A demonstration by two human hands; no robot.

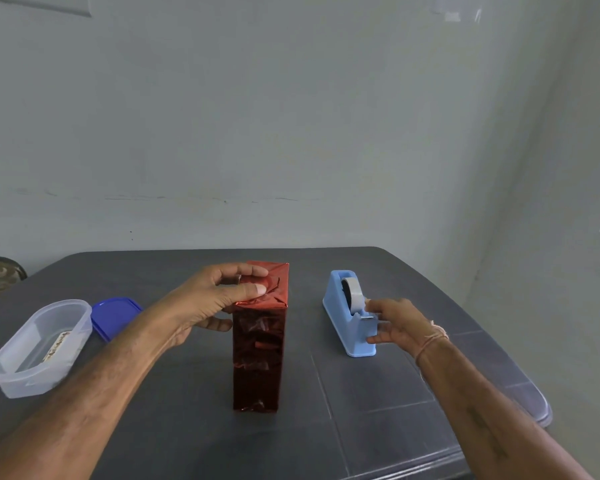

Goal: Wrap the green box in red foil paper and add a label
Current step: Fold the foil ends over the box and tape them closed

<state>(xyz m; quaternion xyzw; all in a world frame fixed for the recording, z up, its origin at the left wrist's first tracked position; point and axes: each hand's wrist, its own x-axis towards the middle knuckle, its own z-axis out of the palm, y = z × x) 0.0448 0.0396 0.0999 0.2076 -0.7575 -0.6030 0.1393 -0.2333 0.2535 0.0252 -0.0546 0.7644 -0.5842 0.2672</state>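
The box stands upright in the middle of the dark table, fully covered in shiny red foil; no green shows. My left hand grips its top end, fingers lying across the folded foil flaps and thumb against the left side. To the right stands a light blue tape dispenser with a roll of tape. My right hand reaches to the dispenser's front, its fingertips at the cutter end where the tape comes off. A label lies inside the clear tub on the left.
A clear plastic tub sits at the table's left, with its blue lid lying flat behind it. The grey table ends close to a pale wall at the back. A chair back shows at the far left.
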